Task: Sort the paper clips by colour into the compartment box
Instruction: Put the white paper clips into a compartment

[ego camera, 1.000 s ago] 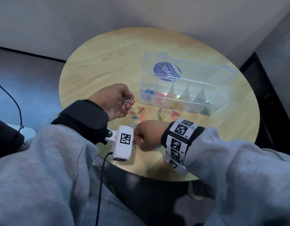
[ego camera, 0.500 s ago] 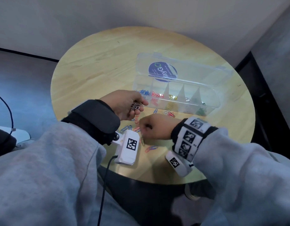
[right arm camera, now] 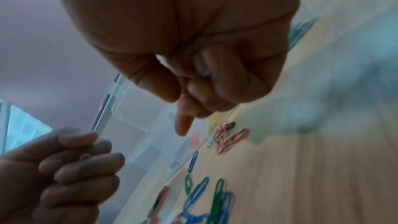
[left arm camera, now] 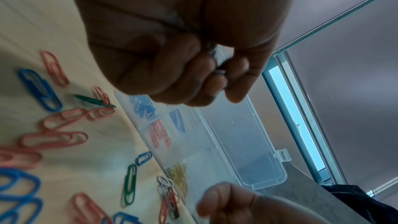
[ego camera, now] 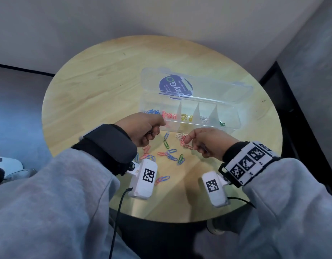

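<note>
Your left hand (ego camera: pixel 146 128) is curled around a small bunch of grey-white clips (left arm camera: pixel 219 62), held near the left end of the compartment box (ego camera: pixel 234 126). Your right hand (ego camera: pixel 208 143) has its fingers folded in with the index finger (right arm camera: pixel 183 125) extended toward a red-and-white cluster of clips (ego camera: pixel 183 139); whether it holds anything, you cannot tell. Loose paper clips (ego camera: pixel 169 152) lie on the round table (ego camera: pixel 86 86) between both hands. The box stands open at the far side, with blue, red, yellow, white and green clips in separate compartments.
</note>
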A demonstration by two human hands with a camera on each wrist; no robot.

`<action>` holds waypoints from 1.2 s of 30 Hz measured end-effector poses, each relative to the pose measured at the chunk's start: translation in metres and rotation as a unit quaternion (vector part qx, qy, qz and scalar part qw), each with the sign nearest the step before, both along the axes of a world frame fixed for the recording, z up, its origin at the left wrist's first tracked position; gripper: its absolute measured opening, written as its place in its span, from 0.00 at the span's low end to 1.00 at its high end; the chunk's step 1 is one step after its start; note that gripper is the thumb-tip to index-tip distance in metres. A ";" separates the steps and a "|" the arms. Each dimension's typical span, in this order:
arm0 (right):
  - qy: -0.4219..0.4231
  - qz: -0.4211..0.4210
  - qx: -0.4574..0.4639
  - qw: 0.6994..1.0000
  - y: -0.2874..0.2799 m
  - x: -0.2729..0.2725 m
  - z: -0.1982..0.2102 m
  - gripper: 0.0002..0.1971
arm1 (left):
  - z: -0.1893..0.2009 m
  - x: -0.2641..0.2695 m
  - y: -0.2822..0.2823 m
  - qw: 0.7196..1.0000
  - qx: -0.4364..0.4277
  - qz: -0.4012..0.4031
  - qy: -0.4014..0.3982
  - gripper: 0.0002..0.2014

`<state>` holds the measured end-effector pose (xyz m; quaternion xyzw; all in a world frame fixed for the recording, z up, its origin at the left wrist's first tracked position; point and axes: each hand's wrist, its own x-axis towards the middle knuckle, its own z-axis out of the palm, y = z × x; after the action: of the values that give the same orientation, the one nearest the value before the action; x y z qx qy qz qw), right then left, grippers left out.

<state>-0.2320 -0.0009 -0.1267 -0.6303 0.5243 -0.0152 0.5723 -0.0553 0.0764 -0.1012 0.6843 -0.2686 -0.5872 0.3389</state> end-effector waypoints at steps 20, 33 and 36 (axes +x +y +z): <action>0.306 0.249 -0.332 0.857 0.000 0.032 -0.017 0.06 | -0.005 0.003 0.001 1.000 -0.009 -0.002 -0.020 0.15; 0.083 0.084 -0.060 0.991 -0.006 0.008 -0.001 0.10 | -0.002 -0.001 -0.001 1.000 0.005 -0.017 0.016 0.10; -0.030 -0.021 0.040 0.999 -0.011 0.001 0.003 0.12 | -0.002 -0.001 -0.001 0.999 0.005 -0.002 0.051 0.08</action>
<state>-0.2314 -0.0119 -0.1234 -0.5950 0.5202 -0.0248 0.6122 -0.0568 0.0756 -0.1035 0.6548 -0.2490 -0.6231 0.3478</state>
